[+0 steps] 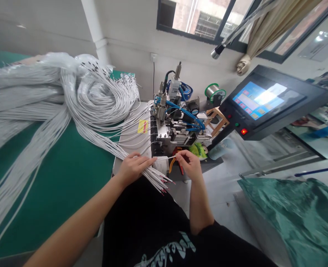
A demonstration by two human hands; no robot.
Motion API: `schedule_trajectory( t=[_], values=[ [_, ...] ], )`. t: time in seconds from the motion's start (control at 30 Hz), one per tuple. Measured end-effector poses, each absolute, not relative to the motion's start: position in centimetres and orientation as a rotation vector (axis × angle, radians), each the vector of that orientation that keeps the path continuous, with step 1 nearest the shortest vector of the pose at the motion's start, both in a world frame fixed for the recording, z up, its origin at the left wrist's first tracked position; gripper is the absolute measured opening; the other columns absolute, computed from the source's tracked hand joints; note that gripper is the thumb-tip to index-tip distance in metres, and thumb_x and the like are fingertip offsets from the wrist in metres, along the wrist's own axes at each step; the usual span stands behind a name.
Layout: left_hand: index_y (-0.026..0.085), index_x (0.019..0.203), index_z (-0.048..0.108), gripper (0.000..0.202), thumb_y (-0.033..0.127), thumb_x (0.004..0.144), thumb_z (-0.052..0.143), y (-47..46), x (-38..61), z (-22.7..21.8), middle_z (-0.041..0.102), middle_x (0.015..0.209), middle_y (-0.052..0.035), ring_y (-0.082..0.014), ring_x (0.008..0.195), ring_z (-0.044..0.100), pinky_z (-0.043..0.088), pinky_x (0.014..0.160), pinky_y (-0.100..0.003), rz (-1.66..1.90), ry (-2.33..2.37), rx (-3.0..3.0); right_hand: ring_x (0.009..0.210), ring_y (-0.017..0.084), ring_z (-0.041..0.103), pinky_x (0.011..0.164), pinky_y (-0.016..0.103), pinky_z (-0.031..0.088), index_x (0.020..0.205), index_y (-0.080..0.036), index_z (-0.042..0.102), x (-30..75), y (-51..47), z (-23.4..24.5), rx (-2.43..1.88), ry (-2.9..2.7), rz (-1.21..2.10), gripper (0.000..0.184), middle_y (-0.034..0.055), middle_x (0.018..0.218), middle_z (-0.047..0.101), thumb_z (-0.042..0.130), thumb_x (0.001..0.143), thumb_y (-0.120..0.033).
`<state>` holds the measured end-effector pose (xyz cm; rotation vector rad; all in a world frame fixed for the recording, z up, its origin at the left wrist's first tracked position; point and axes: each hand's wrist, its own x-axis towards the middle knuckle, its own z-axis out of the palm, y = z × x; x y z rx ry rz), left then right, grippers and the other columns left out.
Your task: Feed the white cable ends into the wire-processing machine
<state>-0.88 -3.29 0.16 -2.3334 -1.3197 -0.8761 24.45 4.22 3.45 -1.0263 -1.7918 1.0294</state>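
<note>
My left hand (133, 167) lies palm down on a fanned bundle of white cables (152, 176), fingers stretched over them at the table edge; the cable ends with red tips stick out toward my lap. My right hand (188, 161) is closed in a pinch on one thin white cable (172, 157), held in front of the small machine (177, 122) with blue air hoses. Both hands are close together just below the machine's front.
A big heap of white cables (55, 92) covers the green table (69, 174) at left. A touchscreen panel (259, 100) stands right of the machine, with a wire spool (214, 91) behind. A green bag (297, 215) lies at lower right.
</note>
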Motion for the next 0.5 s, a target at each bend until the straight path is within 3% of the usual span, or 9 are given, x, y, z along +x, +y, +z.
schedule_trajectory(
  t=[0.33, 0.5],
  values=[
    [0.021, 0.125, 0.056, 0.038, 0.017, 0.089, 0.045, -3.3, -0.7, 0.9, 0.071, 0.076, 0.0021, -0.0099, 0.065, 0.063, 0.045, 0.076, -0.03, -0.828, -1.25, -2.403, 0.045, 0.008, 0.035, 0.042, 0.023, 0.028, 0.068, -0.02, 0.054, 20.5, 4.9, 0.9, -0.883, -1.364, 1.317, 0.038, -0.0019, 0.058, 0.05, 0.063, 0.08, -0.055],
    [0.022, 0.13, 0.053, 0.042, 0.02, 0.088, 0.047, -3.1, -0.5, 0.6, 0.07, 0.075, 0.0009, -0.012, 0.065, 0.062, 0.041, 0.085, -0.035, -0.805, -1.394, -2.348, 0.048, 0.009, 0.039, 0.046, 0.023, 0.032, 0.073, -0.02, 0.057, 20.0, 5.7, 0.3, -0.907, -1.434, 1.298, 0.031, -0.0018, 0.062, 0.055, 0.06, 0.083, -0.049]
  ],
)
